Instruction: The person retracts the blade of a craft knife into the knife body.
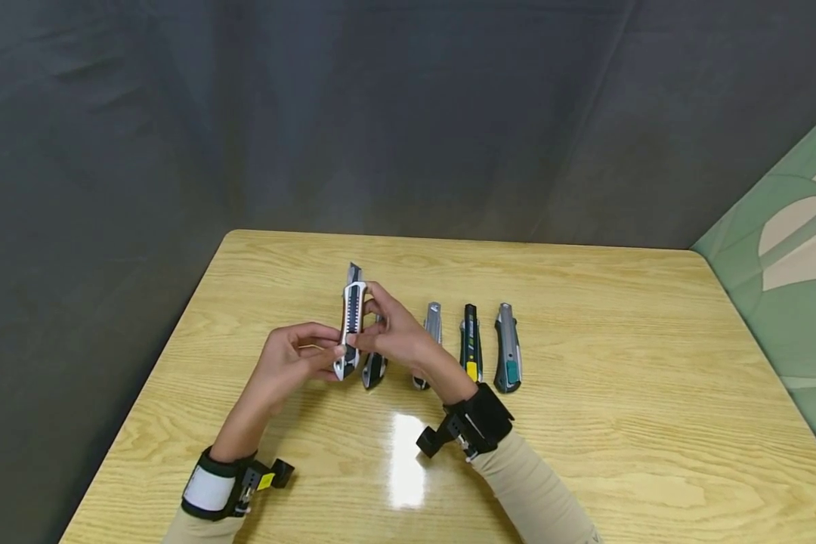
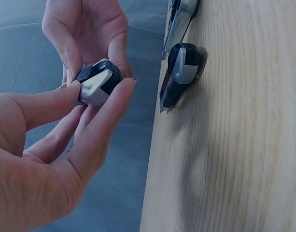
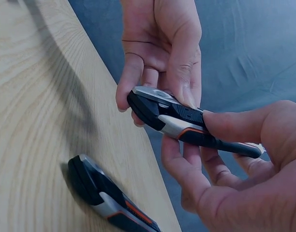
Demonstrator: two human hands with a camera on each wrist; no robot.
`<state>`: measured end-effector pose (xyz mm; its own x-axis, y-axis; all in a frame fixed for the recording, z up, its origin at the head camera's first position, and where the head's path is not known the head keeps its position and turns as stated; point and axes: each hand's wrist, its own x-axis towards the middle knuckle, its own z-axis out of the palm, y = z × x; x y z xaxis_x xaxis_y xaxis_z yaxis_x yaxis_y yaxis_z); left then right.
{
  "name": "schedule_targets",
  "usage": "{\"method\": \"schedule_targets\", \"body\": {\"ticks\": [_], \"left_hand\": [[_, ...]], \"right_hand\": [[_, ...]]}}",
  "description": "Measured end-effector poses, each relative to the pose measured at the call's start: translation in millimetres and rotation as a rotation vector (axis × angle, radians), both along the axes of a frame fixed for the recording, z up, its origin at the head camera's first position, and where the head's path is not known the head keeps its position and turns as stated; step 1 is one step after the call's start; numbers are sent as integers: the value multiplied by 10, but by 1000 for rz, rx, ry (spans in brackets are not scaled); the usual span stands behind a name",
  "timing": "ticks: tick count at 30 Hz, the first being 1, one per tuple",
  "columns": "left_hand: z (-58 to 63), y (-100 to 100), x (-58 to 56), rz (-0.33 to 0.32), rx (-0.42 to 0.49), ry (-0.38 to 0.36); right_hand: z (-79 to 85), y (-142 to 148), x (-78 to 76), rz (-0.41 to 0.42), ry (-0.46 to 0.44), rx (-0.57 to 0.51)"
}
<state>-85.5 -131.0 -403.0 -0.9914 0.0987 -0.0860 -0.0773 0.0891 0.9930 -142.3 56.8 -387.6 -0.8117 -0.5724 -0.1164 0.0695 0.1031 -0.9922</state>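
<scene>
A silver and black utility knife with orange trim (image 1: 352,321) is held up over the left part of the table, its blade (image 1: 355,272) extended and pointing away. The left hand (image 1: 292,359) pinches its rear end between thumb and fingers. Higher on the body, the right hand (image 1: 401,332) grips the knife too, thumb over the slider (image 3: 189,112) side and fingers beneath. A similar black and silver knife (image 1: 374,372) lies on the table just behind the right hand, partly covered by it in the head view; the right wrist view shows its orange stripe.
Right of the hands, a silver knife (image 1: 434,321), a black knife with a yellow slider (image 1: 471,340) and a grey knife with a teal slider (image 1: 508,347) lie in a row on the wooden table (image 1: 619,393). Dark cloth (image 1: 408,113) hangs behind the table.
</scene>
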Motion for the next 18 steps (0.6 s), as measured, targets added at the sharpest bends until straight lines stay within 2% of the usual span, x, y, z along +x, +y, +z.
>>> {"method": "schedule_targets", "body": {"ticks": [10,18], "left_hand": [[-11,-14,10,-6,-7,-1],[-9,-37,13,-11,0,6]], "right_hand": [[-5,6,18,15,-28,-6],[11,-1,29,54,5,-3]]}}
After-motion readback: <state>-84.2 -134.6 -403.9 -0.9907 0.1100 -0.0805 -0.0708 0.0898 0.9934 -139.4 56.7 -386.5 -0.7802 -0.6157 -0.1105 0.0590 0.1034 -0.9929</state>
